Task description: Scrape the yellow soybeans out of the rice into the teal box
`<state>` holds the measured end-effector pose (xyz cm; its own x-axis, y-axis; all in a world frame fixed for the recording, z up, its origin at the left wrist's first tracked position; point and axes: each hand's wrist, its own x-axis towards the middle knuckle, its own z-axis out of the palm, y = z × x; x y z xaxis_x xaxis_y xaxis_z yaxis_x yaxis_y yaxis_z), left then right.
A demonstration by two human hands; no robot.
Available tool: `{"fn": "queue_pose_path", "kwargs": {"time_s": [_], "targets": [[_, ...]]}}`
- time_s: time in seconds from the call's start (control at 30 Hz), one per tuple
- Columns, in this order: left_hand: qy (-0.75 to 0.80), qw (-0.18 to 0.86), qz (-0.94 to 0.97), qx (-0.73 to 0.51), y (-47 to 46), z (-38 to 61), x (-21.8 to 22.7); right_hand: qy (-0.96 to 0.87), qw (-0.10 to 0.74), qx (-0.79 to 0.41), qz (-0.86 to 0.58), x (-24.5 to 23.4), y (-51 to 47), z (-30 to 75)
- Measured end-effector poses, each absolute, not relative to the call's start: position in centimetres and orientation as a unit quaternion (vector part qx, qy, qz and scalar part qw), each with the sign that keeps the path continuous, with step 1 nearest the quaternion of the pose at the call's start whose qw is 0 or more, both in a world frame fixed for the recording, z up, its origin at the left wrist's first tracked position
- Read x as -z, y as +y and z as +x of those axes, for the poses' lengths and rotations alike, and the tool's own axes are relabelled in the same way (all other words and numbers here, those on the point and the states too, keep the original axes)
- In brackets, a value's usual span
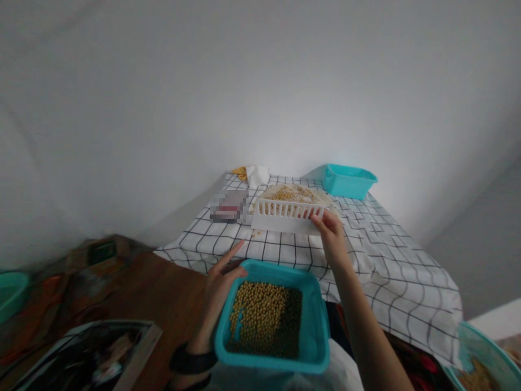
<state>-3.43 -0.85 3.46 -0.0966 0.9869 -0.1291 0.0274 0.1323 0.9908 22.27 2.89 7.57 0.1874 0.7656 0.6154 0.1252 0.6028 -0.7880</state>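
Note:
My right hand [330,232] pinches the right end of a white slotted plastic strip [274,221]. The strip stands on its long edge at the front of a spread of yellowish beans and pale bits [287,192] on the cloth. Held at its left rim by my left hand [218,288] is a teal plastic tub [321,320], at the near edge of the table. My left thumb lies over that rim and the index finger points forward. Round yellow beans [268,312] cover much of the tub's bottom.
A white cloth with black grid lines [391,260] covers the table. At the back right stands another teal tub [350,182]. A blurred-out box [230,206] lies left of the beans, with white and yellow cloths [257,175] behind. On the lower right is a teal basin [490,353].

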Motion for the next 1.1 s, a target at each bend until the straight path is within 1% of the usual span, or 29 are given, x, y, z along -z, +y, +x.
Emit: {"fn": "queue_pose_path", "kwargs": {"time_s": [0.13,0.33,0.47,0.67,0.9,1.1], "targets": [[0.566,0.500,0.455,-0.472,-0.6,-3.6,-3.2,-0.610,0.649,-0.239,-0.387,-7.3,3.3,22.9],[0.562,0.505,0.453,-0.473,-0.7,-3.6,-3.2,-0.600,0.661,-0.256,-0.370,-7.4,3.4,23.4],[0.561,0.506,0.454,-0.472,-0.7,-3.6,-3.2,-0.616,0.644,-0.256,-0.375,-7.7,3.6,23.4],[0.560,0.504,0.455,-0.475,-0.9,-3.6,-3.6,-0.588,0.678,-0.243,-0.368,-7.3,3.2,23.8],[0.565,0.496,0.458,-0.474,-0.9,-3.5,-3.6,-0.594,0.660,-0.229,-0.399,-6.7,2.4,23.5],[0.562,0.499,0.459,-0.473,-0.8,-3.5,-3.4,-0.594,0.663,-0.238,-0.389,-6.5,2.6,23.1]]}}
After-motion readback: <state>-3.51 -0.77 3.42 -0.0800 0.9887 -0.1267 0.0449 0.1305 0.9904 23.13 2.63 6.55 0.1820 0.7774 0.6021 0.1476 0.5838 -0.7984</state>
